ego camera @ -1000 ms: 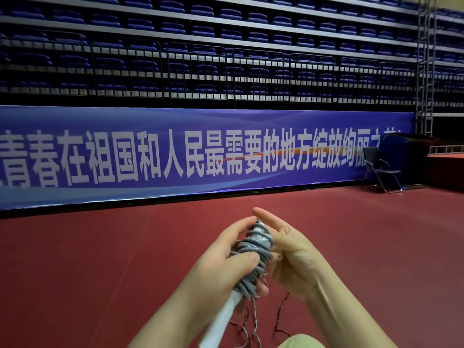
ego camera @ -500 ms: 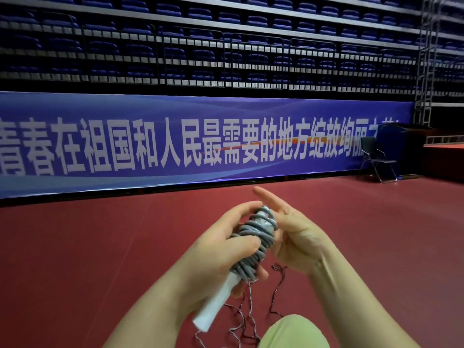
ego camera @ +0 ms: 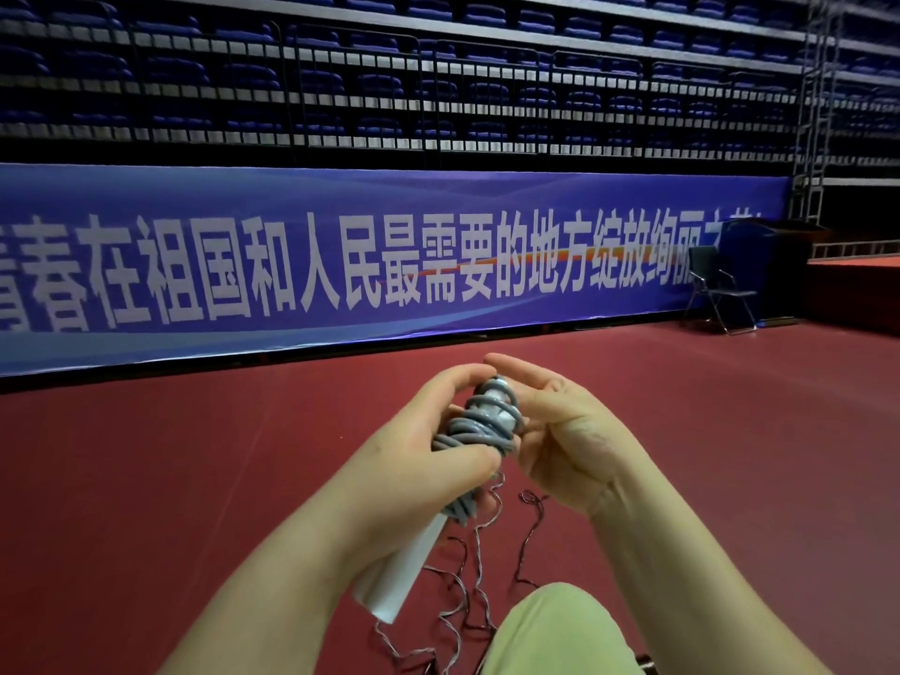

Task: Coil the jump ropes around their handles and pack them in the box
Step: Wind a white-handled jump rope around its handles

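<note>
Red sports flooring (ego camera: 195, 479) runs back to a long blue banner with white lettering (ego camera: 389, 265) under rows of dark blue stadium seats (ego camera: 438, 90). Close in, the left hand (ego camera: 419, 460) grips the white cylindrical plastic handle (ego camera: 404, 572) with its thumb pressing the grey coiled jump rope (ego camera: 479, 431) against it; the right hand (ego camera: 560, 431) cups the far side, fingers curled near the top turn — whether it pinches the rope I cannot tell. To finish well, I judge each turn should lie snug beside the last, with the thumb pinning the loose end. Below, thin dark twisted cords (ego camera: 467, 601) lie tangled on the floor — no box in view. A black folding chair (ego camera: 721, 289) stands far right.
</note>
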`<state>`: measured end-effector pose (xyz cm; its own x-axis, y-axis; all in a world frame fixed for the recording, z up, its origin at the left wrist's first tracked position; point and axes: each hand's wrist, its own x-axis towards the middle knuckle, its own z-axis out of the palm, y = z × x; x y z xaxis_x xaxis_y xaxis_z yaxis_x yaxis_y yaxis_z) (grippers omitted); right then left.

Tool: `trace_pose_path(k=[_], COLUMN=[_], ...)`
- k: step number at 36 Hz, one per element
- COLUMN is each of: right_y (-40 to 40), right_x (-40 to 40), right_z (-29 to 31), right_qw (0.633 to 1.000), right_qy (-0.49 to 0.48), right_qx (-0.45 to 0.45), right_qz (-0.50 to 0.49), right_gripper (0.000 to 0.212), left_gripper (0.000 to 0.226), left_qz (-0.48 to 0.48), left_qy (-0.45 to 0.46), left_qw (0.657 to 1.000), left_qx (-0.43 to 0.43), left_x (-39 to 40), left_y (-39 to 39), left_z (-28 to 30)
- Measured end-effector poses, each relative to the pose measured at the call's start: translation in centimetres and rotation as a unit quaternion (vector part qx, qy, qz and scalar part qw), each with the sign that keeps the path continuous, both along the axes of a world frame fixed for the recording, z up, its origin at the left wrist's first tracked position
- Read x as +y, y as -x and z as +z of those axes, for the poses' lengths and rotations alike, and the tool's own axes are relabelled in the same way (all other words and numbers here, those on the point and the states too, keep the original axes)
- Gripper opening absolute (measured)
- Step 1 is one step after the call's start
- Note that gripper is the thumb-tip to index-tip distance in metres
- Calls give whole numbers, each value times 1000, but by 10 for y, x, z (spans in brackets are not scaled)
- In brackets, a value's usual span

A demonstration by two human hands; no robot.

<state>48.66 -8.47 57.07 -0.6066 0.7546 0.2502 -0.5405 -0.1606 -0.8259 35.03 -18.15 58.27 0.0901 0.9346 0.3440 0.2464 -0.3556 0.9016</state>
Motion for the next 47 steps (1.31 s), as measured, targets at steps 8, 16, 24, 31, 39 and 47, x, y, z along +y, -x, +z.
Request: trace_pose_path(k=[8, 16, 24, 31, 39, 47], right_y=[-1, -4, -6, -12, -10, -17], right_x=[-6, -11, -10, -11, -22, -23], right_z=[-15, -17, -26, -27, -20, -32], right_qw=[999, 999, 999, 997, 999, 996], right_qy=[29, 2, 18, 39, 20, -34], right_qx=[39, -35, -44, 55, -1, -71], right_qz=[-12, 9, 12, 41, 31, -34], right_gripper=[49, 19, 36, 43, 36, 27], left_gripper=[52, 53, 55, 50, 56, 56], left_qz=[-50, -37, -47, -29, -47, -66], left_qy=[14, 21, 12, 13, 3, -24], left_qw=[992, 994, 993, 994, 991, 988], left_qx=[-112, -103, -110, -102, -123, -136], left_x=[3, 4, 4, 1, -4, -5], left_y=[-13, -13, -17, -14, -12, -17], left_z=[-9, -22, -22, -22, -29, -36])
